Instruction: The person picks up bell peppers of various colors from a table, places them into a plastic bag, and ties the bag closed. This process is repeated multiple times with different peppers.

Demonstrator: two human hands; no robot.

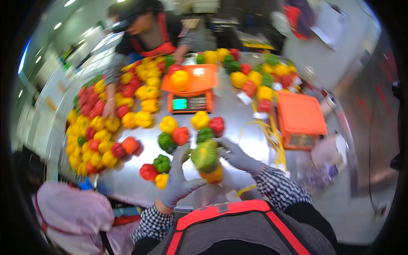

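Note:
A blurred green bell pepper (204,156) lies between my gloved hands, overlapping an orange-yellow bell pepper (214,174) beneath it in the view. My left hand (179,178), in a grey glove, is on the left side of the pair, thumb and fingers spread apart and nothing in the palm. From the right, my right hand (237,156) reaches to the green pepper's edge with bent fingers; blur hides whether it grips. Just beyond are a dark green pepper (205,135), a yellow pepper (200,120) and a red pepper (217,125).
A large pile of peppers (92,140) covers the metal table's left side. An orange scale (190,102) carries peppers; another orange scale (301,118) stands right, beside yellow tape strips (271,134). Across the table, a person (149,38) reaches into the peppers. Another person (76,210) is at lower left.

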